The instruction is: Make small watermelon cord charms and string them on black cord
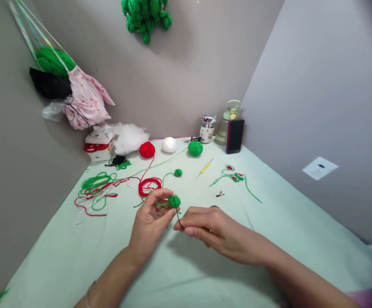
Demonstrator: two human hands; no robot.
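Observation:
My left hand [152, 222] pinches a small green crocheted ball [174, 201] between thumb and fingers, above the near middle of the table. A strand of black yarn [178, 217] runs from the ball's front down to my right hand [208, 226], whose thumb and forefinger are closed on it. Whether a needle is also in those fingers I cannot tell. Just beyond lies another small green ball [178, 173] with a green tail. Left of it is a coil of red yarn [150, 187].
Tangled green, red and white yarn [97, 188] lies left. Red [147, 149], white [168, 145] and green yarn balls [195, 148] sit at the back. A yellow-handled crochet hook [204, 168] and small red-green crocheted pieces [235, 176] lie right. A phone [235, 136] leans against a bottle [222, 130].

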